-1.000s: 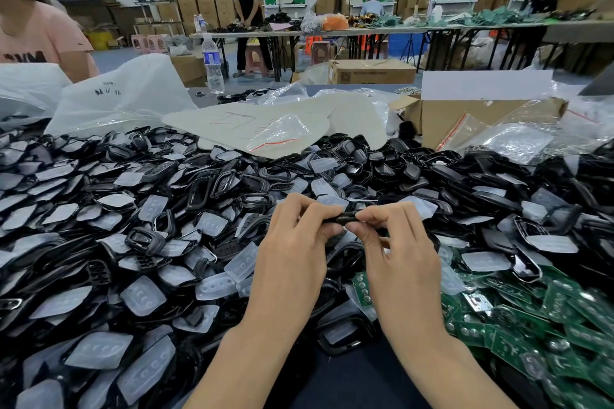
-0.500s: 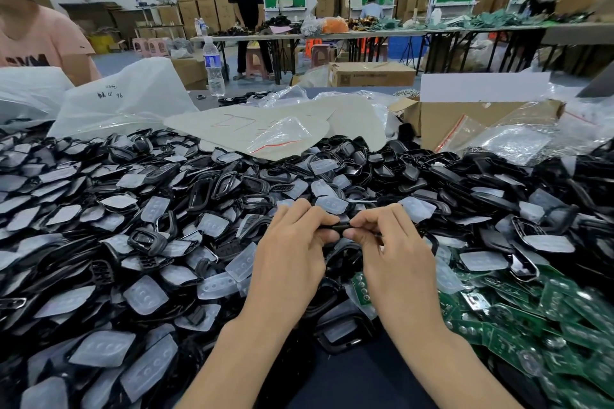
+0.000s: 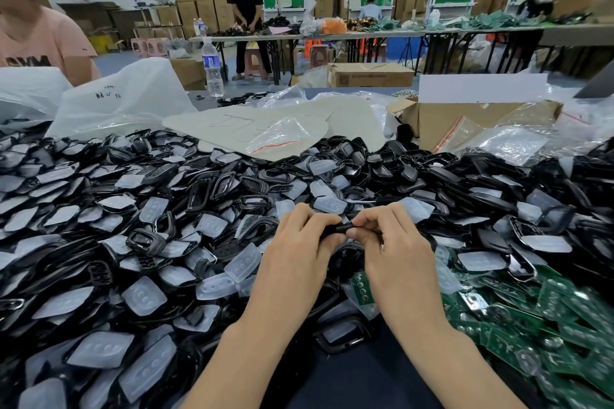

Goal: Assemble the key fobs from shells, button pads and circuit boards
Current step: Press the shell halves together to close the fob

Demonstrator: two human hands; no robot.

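Grip on a black key fob shell (image 3: 344,228), held over the parts heap

The left hand (image 3: 299,252) and the right hand (image 3: 397,252) meet fingertip to fingertip. Each pinches one end of the key fob shell between curled fingers and thumb. Only a short dark strip of it shows between the two hands, and whether a pad or board sits inside cannot be told. It is held just above the heap, near the middle of the view.

Directly below the hands lie a black shell frame (image 3: 339,349) with something pale inside it and a bagged circuit board (image 3: 360,287). To the left and ahead, black shells (image 3: 199,196) and translucent button pads (image 3: 241,262) are mixed in one pile that covers the table. To the right, green circuit boards (image 3: 548,325) form their own heap, which touches the edge of the shells.

Beyond the pile lie a white plastic bag (image 3: 126,103), a small zip bag (image 3: 282,138) with a red stripe, and an open cardboard box (image 3: 465,124). A water bottle (image 3: 212,66) stands upright near the table's far edge. A person in a pink shirt (image 3: 43,40) is at the far left. Another person in black (image 3: 246,7) stands at a distant table (image 3: 365,34).
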